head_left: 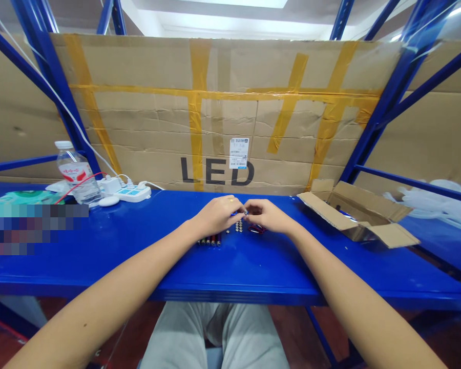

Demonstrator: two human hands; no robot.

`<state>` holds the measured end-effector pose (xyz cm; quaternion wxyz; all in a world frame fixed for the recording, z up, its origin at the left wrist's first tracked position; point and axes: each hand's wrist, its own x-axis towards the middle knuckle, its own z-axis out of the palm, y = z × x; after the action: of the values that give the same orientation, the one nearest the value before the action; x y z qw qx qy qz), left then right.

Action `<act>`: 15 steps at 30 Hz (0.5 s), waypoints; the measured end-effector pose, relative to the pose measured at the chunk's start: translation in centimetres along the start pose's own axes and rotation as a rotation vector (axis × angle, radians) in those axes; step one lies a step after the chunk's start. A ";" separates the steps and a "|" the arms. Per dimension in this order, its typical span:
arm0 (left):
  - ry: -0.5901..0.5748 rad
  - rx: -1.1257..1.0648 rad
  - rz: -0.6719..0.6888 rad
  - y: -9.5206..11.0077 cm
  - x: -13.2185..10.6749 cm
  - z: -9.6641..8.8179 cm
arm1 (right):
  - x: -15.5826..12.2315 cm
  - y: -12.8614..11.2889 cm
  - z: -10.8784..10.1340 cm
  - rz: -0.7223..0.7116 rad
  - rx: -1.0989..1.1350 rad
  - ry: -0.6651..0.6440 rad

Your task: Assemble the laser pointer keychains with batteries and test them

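Both my hands meet over the middle of the blue shelf top [138,256]. My left hand [218,214] and my right hand [266,214] have their fingers pinched together on a tiny metal part [245,211] held between them. Just below the fingertips, several small round metal pieces [238,226] lie on the blue surface. A row of thin dark rods [209,240] rests under my left wrist. A small dark and red item [256,229] lies beneath my right hand.
An open cardboard box [359,215] stands at the right. A water bottle [77,174], a white power strip [132,192] and a tissue pack [23,197] sit at the left. A taped cardboard sheet marked LED [215,118] closes the back. Blue rack beams [388,102] frame both sides.
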<state>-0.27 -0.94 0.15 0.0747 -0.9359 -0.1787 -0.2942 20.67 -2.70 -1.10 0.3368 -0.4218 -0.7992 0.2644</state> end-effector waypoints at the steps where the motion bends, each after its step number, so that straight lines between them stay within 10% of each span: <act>1: 0.007 0.019 0.021 0.0 0.0 0.2 | 0.0 0.0 0.1 -0.001 0.010 -0.002; 15: -0.043 0.005 0.020 -0.3 -0.2 -0.2 | 0.0 -0.1 -0.1 0.014 0.055 -0.007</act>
<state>-0.59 -0.77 0.21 0.0759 -0.9435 -0.1718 -0.2729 20.73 -2.76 -0.99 0.3436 -0.4173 -0.7898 0.2900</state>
